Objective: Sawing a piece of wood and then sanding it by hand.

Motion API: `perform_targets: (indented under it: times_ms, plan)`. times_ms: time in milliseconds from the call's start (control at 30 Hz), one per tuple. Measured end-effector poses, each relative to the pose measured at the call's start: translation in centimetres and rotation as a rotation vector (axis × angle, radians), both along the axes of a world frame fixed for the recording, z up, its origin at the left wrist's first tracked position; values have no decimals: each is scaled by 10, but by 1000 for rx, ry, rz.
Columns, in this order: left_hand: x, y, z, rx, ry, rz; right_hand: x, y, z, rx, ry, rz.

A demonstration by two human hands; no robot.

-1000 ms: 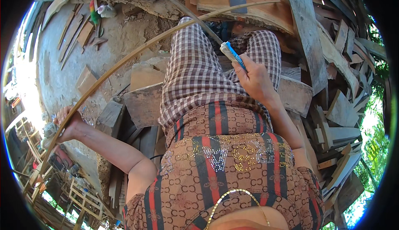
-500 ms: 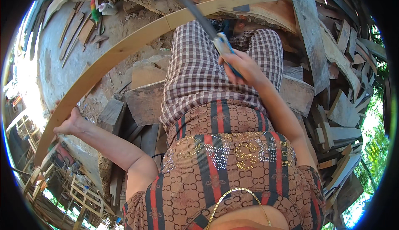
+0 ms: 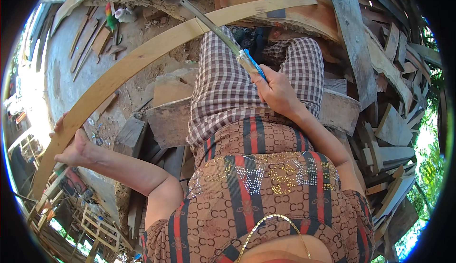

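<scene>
While your left hand (image 3: 73,146) grips near one end of the curved wooden strip (image 3: 133,59) arcing ahead of your right hand (image 3: 279,92), which clenches a metal tool (image 3: 213,28) across it, contact unclear, this looks like shaping, next stroke likely needing a steady left hold.

The floor (image 3: 59,68) at left is grey and concrete-like, turning brown, crumbly and littered toward the centre. Narrow wooden sticks (image 3: 85,43) lie on it, near a red, yellow and green object (image 3: 111,20) and a white item (image 3: 125,15), neither identifiable. A long weathered plank (image 3: 352,49) slants down at upper right; beyond it, wood offcuts (image 3: 393,126) are heaped irregularly along the right side. Green foliage (image 3: 430,168) shows past the heap, sunlit. Strong daylight overexposes the left edge. Pale slatted wooden frames (image 3: 102,229) stand at lower left, partly in shade.
</scene>
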State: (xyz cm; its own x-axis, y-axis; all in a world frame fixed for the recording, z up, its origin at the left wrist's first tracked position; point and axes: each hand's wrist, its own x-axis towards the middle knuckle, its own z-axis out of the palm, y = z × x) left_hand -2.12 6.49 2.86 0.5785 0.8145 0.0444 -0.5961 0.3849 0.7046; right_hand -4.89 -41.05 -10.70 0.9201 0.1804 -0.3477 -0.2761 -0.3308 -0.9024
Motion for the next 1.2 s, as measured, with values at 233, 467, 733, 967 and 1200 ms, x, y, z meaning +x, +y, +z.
perform_targets:
  times_ms: [233,467,733,967,1200]
  plan:
    - [14,-27,-15,151,40,30,-1,2,-7,-91,-173,-45]
    - [41,-88,-62,-190,94,-11,3,-9,0,-187,-183,-167]
    - [41,-95,-61,-130,70,-76,-5,-23,-20,-245,-145,-206]
    - [42,-98,-58,-156,135,-13,-4,-32,-26,-367,-133,-128]
    - [44,-103,-58,-175,138,-27,13,-46,-30,-486,-135,-34]
